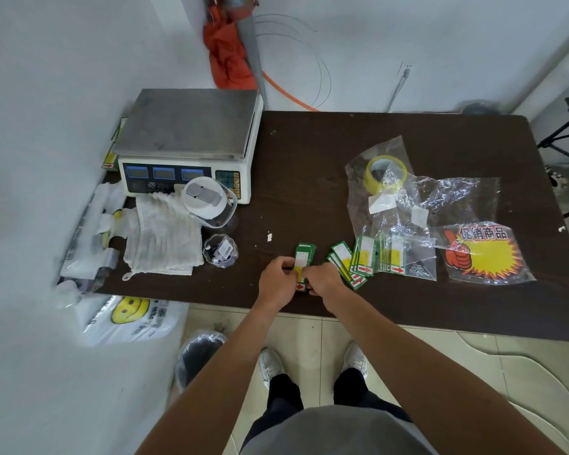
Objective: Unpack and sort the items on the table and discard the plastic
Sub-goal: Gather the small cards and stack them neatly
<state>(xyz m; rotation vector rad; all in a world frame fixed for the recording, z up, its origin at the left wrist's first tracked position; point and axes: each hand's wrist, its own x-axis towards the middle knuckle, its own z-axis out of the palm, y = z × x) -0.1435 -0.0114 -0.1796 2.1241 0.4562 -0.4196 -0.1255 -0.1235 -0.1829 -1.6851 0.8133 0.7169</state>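
Note:
A stack of green-and-yellow price tags (304, 257) stands near the front edge of the dark table (309, 178). My left hand (276, 284) and my right hand (322, 280) both grip its near end, one on each side. More loose tags (349, 264) lie fanned out just right of my hands. A further bunch of tags sits inside a clear plastic bag (404, 257). Behind it lie crumpled clear plastic bags (440, 198), one holding a roll of yellow tape (385, 174). A bagged red-and-yellow promotion sign (486, 254) lies at the right.
A weighing scale (188, 142) stands at the table's back left, with a clear lidded jug (207, 201), a white cloth (163, 238) and a small bagged item (220, 251) before it. White smiley bags (128, 316) hang off the left edge. A lined bin (197, 356) stands on the floor.

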